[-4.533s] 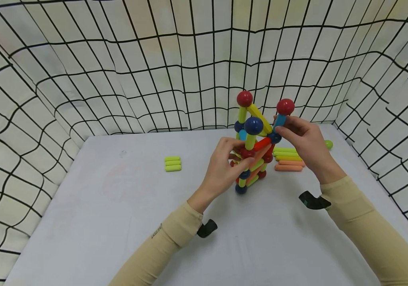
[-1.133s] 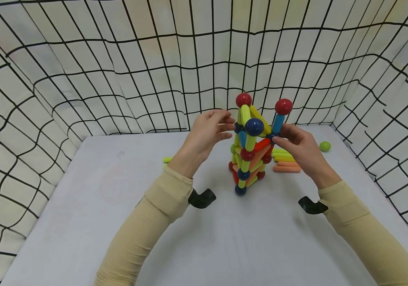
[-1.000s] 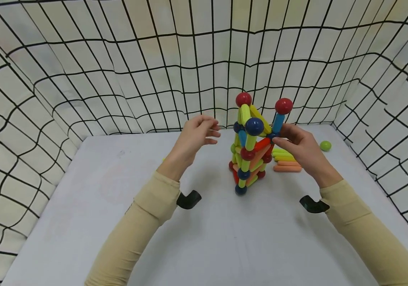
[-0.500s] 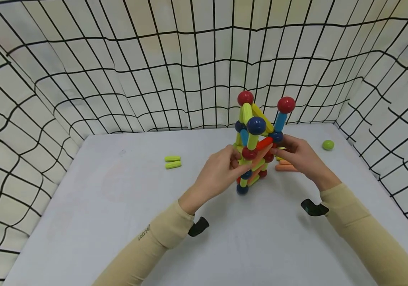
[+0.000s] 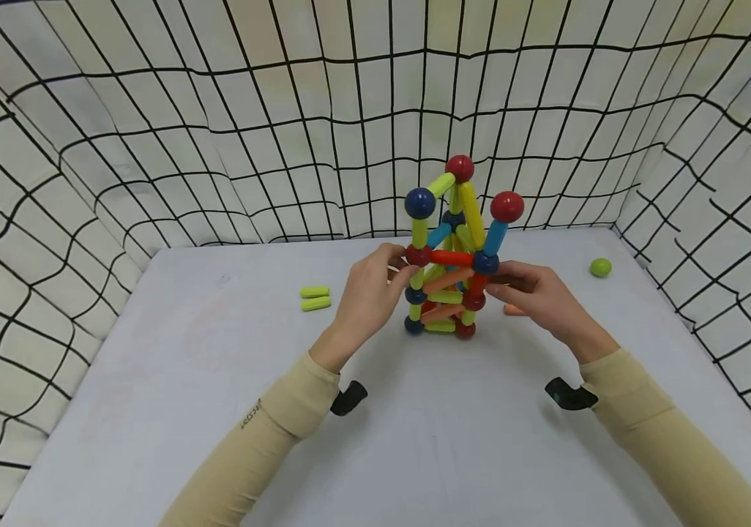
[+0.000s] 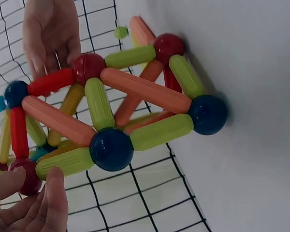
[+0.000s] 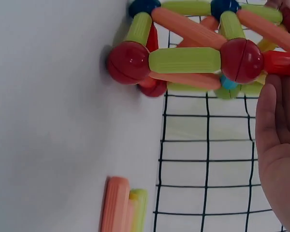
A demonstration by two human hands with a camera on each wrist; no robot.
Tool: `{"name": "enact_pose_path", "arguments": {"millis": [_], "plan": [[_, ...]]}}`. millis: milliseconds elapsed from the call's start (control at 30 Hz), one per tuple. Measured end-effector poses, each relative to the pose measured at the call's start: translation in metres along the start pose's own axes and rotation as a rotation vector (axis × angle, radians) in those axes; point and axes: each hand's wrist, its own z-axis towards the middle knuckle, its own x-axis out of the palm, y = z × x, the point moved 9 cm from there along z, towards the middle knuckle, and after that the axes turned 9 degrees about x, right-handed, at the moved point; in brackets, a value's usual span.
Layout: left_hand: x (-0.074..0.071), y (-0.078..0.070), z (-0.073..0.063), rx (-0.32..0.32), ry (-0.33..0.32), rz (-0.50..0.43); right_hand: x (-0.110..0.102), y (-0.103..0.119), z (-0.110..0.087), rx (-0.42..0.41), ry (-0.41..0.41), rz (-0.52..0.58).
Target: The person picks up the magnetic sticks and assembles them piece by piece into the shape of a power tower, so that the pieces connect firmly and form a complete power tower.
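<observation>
A tower of coloured sticks and balls [image 5: 448, 258] stands on the table between both hands. My left hand [image 5: 373, 293] pinches the red ball [image 5: 418, 255] on its left side, thumb in front and fingers behind, as the left wrist view shows. At the right side my right hand [image 5: 536, 300] touches a red stick [image 7: 282, 63] with nearly straight fingers. Up top, a lime stick [image 5: 441, 184] links the far red ball [image 5: 460, 168] to a dark blue ball [image 5: 420, 203]. Another red ball [image 5: 507, 207] tops a blue stick [image 5: 495, 238].
Two lime sticks [image 5: 315, 298] lie on the white table [image 5: 230, 410] to the left. Orange sticks [image 7: 115, 205] and a lime one lie behind my right hand. A green ball [image 5: 601, 267] rests farther right. Black-lined netting [image 5: 323, 146] surrounds the table.
A lime stick left the table group and now spans the tower's top. My left hand came back to the tower. The tower has turned, its blue-topped corner moving left; my right hand moved lower.
</observation>
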Motion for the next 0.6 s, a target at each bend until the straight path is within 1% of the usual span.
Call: {"name": "enact_pose_path", "arguments": {"millis": [133, 233, 300, 333, 367, 433, 500, 567, 600], "plan": [[-0.006, 0.017, 0.007, -0.05, 0.0, -0.023, 0.019, 0.011, -0.002, -0.052, 0.085, 0.021], [-0.009, 0.028, 0.009, -0.089, 0.026, -0.066, 0.031, 0.02, -0.005, -0.109, 0.154, 0.042], [-0.012, 0.036, 0.008, -0.118, 0.051, -0.065, 0.034, 0.023, -0.006, -0.126, 0.176, 0.037], [-0.014, 0.039, 0.008, -0.124, 0.07, -0.039, 0.034, 0.024, -0.007, -0.129, 0.175, 0.028], [-0.015, 0.044, 0.006, -0.138, 0.103, -0.004, 0.033, 0.025, -0.007, -0.123, 0.167, 0.016], [-0.018, 0.056, 0.0, -0.173, 0.192, 0.111, 0.026, 0.022, -0.006, -0.093, 0.133, -0.008], [-0.019, 0.074, -0.009, -0.205, 0.302, 0.252, 0.017, 0.02, -0.005, -0.066, 0.092, -0.011], [-0.021, 0.094, -0.021, -0.257, 0.413, 0.373, 0.007, 0.016, -0.003, -0.044, 0.056, 0.005], [-0.021, 0.104, -0.028, -0.277, 0.454, 0.427, 0.003, 0.014, -0.002, -0.039, 0.041, 0.014]]}}
